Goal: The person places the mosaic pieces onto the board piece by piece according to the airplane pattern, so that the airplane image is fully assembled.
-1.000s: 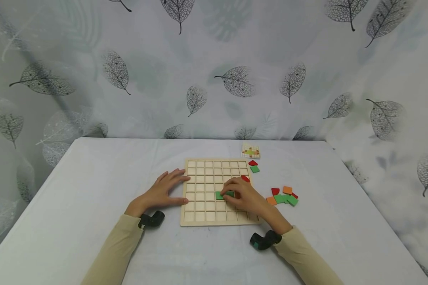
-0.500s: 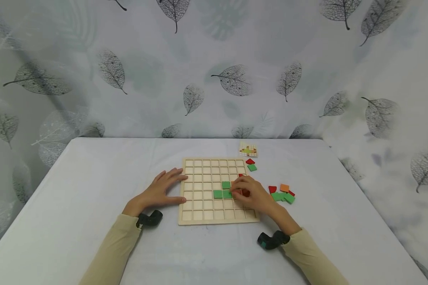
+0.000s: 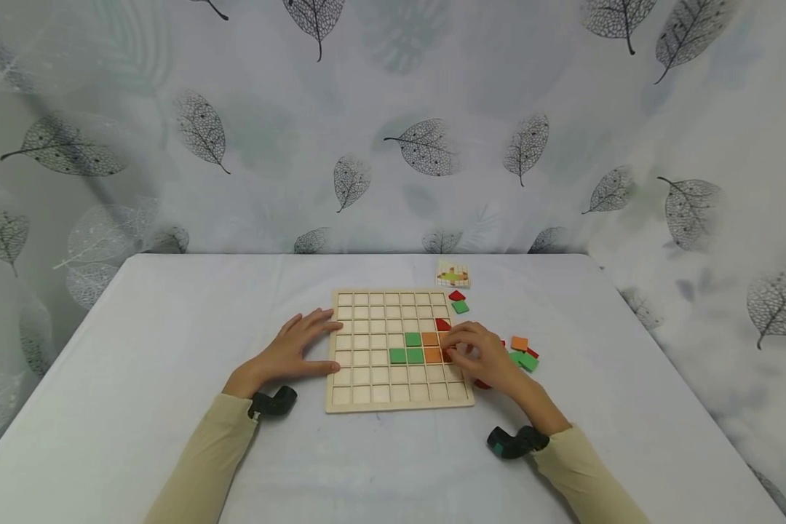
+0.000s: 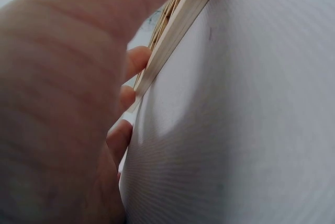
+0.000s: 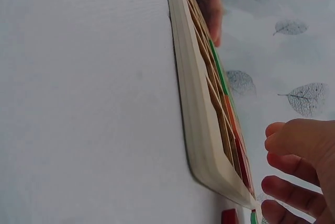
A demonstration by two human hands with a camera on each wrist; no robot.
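Wooden and gridded, the board (image 3: 381, 394) is lying on the bench (image 3: 340, 473), holding square green tiles (image 3: 415, 356) and orange tiles (image 3: 431, 355); the left hand (image 3: 291, 348), spread wide, is touching its edge, the right hand (image 3: 485, 356) curving loosely above it.

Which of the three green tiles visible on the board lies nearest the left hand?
The leftmost green tile; the other two green tiles share the column to its right.

Right hand (image 3: 481, 358) partly hides dark-red piece (image 3: 446, 355) on right of grid board (image 3: 380, 375), second red piece (image 3: 482, 384) near board's lower right corner. Card (image 3: 453, 274) beyond board: pattern too small to tell. Left-wrist view crops board.
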